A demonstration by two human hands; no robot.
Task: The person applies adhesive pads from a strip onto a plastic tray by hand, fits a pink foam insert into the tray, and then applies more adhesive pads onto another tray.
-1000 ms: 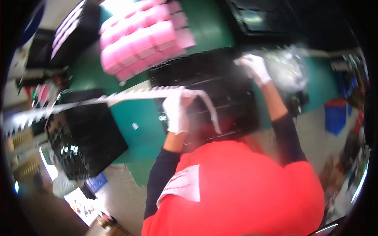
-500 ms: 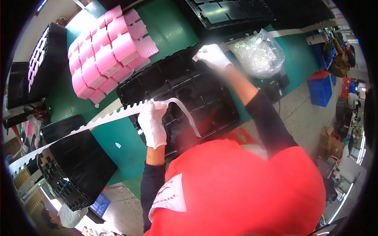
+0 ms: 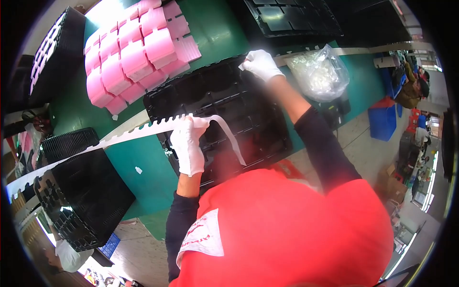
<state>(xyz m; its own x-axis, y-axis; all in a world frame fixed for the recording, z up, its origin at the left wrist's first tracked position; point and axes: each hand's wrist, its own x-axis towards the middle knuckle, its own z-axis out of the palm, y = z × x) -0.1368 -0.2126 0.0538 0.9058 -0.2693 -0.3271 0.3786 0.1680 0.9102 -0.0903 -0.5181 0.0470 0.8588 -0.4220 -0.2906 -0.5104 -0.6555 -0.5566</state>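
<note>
A strip (image 3: pixel 134 135) is gripped in the left hand (image 3: pixel 187 146), stretched lengthwise leftward from it. A scrap (image 3: pixel 242 67) is pinched in the right hand (image 3: pixel 263 66).

Right arm (image 3: pixel 318 136) towards eleven o'clock, left arm (image 3: pixel 182 215) towards twelve
Left grip (image 3: pixel 186 147) curled closed — right grip (image 3: pixel 263 66) pinched at the fingertips.

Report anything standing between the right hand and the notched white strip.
Nothing visible stands between the right hand and the notched white strip in the left hand; only the black tray shows across that gap. The clear bag lies to the right, off that line.
</note>
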